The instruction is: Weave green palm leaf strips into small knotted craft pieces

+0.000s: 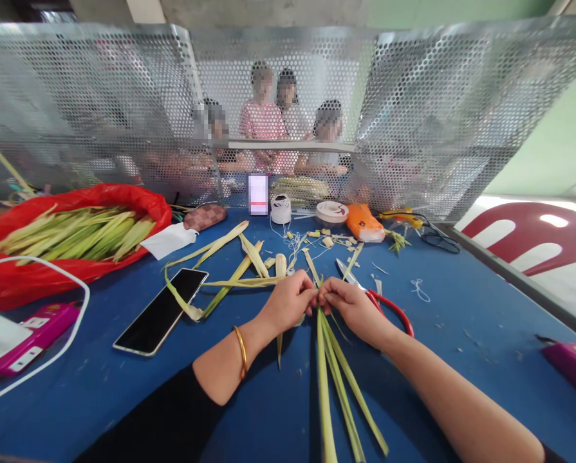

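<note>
Several long green leaf strips (322, 379) fan out toward me across the blue table, their upper ends together between my fingertips. My left hand (291, 299), with a gold bangle on its wrist, pinches the bunch from the left. From the right, my right hand (354, 310) pinches the same ends, its fingers almost touching the left ones. What lies exactly between the fingertips is hidden. Partly behind my right hand lies a pair of scissors (398, 314) with red handles, blades pointing away. Left of my left hand are folded, yellowish dry leaf strips (239, 281).
A black-screened phone (162, 312) lies at left. Behind it sits a red plastic bag (159, 209) of leaf strips. A white thread spool (280, 211), tape roll (332, 212) and orange packet (365, 224) stand along the back. People (263, 119) sit beyond the perforated metal screen (427, 128).
</note>
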Demonstrator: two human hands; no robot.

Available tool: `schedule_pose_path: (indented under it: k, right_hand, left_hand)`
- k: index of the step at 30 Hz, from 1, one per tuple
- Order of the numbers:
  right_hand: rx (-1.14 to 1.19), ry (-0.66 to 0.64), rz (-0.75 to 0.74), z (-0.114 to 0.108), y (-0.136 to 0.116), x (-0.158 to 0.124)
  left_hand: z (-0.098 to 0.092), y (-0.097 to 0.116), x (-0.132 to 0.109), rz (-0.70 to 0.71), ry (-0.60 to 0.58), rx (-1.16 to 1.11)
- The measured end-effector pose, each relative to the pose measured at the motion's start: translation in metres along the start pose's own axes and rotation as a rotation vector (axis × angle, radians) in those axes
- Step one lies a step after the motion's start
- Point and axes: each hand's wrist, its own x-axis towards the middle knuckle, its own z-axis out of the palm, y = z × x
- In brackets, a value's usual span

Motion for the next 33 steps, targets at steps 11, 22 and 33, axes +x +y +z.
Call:
schedule_pose_path:
  k: [11, 22, 33]
  right_hand:
    - [-0.133, 0.047, -0.015, -0.005, -0.007, -0.002]
    - [0.04, 0.034, -0.015, 0.001, -0.008, -0.002]
    - [0.176, 0.095, 0.046, 0.003, -0.01, -0.002]
  left_hand:
    - [-0.001, -0.004, 0.001, -0.214, 0.012, -0.123]
    - [0.004, -0.008, -0.002, -0.079, -0.148, 0.003]
    - [0.007, -0.004, -0.004, 0.036, -0.251, 0.094]
